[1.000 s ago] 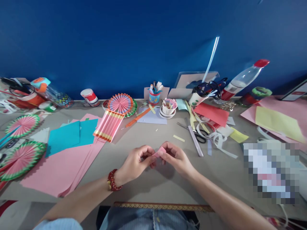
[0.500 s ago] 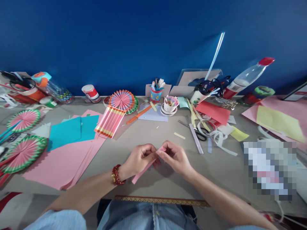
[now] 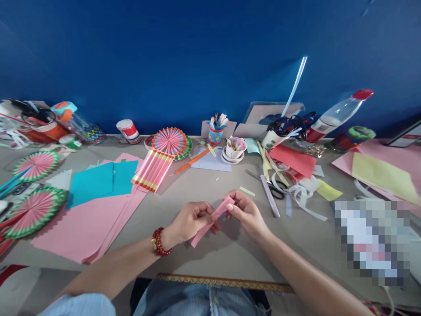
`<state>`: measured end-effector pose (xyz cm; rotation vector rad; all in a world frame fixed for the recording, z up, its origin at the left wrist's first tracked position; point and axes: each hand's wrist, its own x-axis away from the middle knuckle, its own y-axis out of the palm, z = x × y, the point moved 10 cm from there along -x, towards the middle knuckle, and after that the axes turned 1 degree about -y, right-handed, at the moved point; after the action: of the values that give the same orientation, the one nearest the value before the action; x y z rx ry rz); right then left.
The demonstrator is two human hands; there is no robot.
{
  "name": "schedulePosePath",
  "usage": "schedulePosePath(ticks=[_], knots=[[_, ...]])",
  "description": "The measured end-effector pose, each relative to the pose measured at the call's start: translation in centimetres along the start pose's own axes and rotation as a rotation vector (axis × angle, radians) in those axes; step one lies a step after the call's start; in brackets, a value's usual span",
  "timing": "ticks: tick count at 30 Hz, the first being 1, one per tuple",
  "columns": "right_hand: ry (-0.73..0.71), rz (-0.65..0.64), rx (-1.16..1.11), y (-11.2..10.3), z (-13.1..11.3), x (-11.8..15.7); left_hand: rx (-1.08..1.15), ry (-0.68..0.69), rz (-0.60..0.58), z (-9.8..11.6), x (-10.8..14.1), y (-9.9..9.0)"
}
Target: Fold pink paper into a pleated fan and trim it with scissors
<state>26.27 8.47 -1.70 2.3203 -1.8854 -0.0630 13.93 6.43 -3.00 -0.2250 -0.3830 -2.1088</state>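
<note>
A narrow folded strip of pink paper (image 3: 221, 211) slants between my hands, just above the table near its front edge. My left hand (image 3: 196, 220), with a red bead bracelet on the wrist, pinches the strip around its middle. The upper right end is held between the thumb and fingers of my right hand (image 3: 244, 211). The strip's lower left end sticks out below my left fingers. Part of the paper is hidden behind my left fingers.
Pink sheets (image 3: 82, 228) and blue paper (image 3: 92, 184) lie at left, beside pleated paper fans (image 3: 36, 210) and a pleated pink piece (image 3: 154, 169). Scissors (image 3: 276, 191), a lilac strip (image 3: 270, 197) and curled white tape (image 3: 302, 199) lie at right. A bottle (image 3: 335, 116) leans at the back.
My right hand has opened its grip slightly along the strip, and more of the strip's upper end shows. The strip has shifted a little to the right. The view has tilted slightly.
</note>
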Motion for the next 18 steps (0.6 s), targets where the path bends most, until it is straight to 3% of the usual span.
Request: schedulePosePath(ticks=[4, 8, 12, 18], knots=[[0.073, -0.070, 0.031, 1.2, 1.3, 0.4, 0.060, -0.010, -0.008, -0.4, -0.1, 0.0], [0.059, 0.025, 0.126, -0.1, 1.3, 0.3, -0.007, -0.073, -0.055, -0.8, -0.2, -0.1], [0.072, 0.067, 0.078, -0.7, 1.2, 0.2, -0.052, -0.094, -0.054, -1.0, -0.1, -0.2], [0.133, -0.033, 0.039, 1.0, 2.1, 0.4, -0.009, -0.056, -0.047, -1.1, -0.4, 0.0]])
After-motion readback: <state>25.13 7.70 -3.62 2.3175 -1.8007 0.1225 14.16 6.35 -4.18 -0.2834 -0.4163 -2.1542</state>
